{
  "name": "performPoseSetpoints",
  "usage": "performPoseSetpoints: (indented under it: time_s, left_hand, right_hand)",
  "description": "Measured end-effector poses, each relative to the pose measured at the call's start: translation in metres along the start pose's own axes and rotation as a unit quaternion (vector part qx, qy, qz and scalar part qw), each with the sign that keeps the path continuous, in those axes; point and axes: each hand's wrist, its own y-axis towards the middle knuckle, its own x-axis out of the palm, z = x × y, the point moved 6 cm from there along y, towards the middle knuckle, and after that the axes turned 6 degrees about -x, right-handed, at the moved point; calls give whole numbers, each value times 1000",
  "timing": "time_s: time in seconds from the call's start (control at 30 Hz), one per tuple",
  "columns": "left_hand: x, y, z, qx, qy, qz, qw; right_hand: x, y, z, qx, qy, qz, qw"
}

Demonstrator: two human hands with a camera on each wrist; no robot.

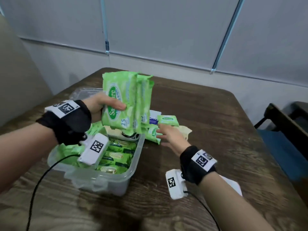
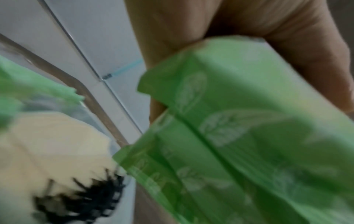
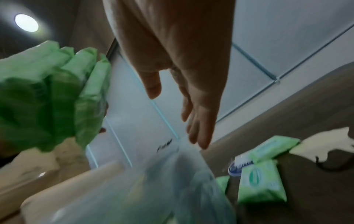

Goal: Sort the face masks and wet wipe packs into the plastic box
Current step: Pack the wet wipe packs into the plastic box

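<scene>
My left hand (image 1: 106, 104) grips a bunch of light green wet wipe packs (image 1: 126, 100) upright above the far end of the clear plastic box (image 1: 116, 182). The left wrist view shows the same packs (image 2: 239, 136) close up against my palm. Inside the box lie dark green wipe packs (image 1: 118, 157) and a cream pack with black print (image 1: 128, 135). My right hand (image 1: 168, 135) is open, fingers straight, just above the loose green packs (image 1: 154, 134) on the table right of the box. In the right wrist view the open right hand (image 3: 191, 106) hangs over those loose packs (image 3: 260, 181).
More packs lie beyond my right hand: a small green one (image 1: 168, 120), a white and blue one (image 1: 154, 118) and a cream one (image 1: 185, 130). The box lid (image 1: 83, 93) lies behind the box. A chair (image 1: 286, 127) stands at the wooden table's (image 1: 208, 114) right edge.
</scene>
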Motion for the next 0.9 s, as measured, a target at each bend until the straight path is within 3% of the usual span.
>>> performPoseSetpoints:
  time_s: [0.1,0.17,0.2,0.3,0.5,0.67,0.9]
  left_hand:
    - [-27,-3,-28,-65,87,39,993]
    - [-30,-1,-46,-104,170,26,980]
    - [-27,-2,-51,-115,236,13,965]
    - [-18,1,-67,-149,445,-16,883]
    - [-17,12,-52,-115,563,-39,818]
    - [0,20,-70,-143,743,-81,649]
    - [28,24,-96,-102,837,-58,535]
  right_hand:
    - [45,4,26,14,-53,-57,997]
    - [65,5,39,-6,-43,-89,995]
    - [71,5,44,-17,-22,-95,995]
    - [76,5,49,-36,21,-92,995]
    - [79,2,48,-48,13,-127,991]
    - [75,3,49,-66,-5,-127,990]
    - [72,-1,37,-125,-141,-82,979]
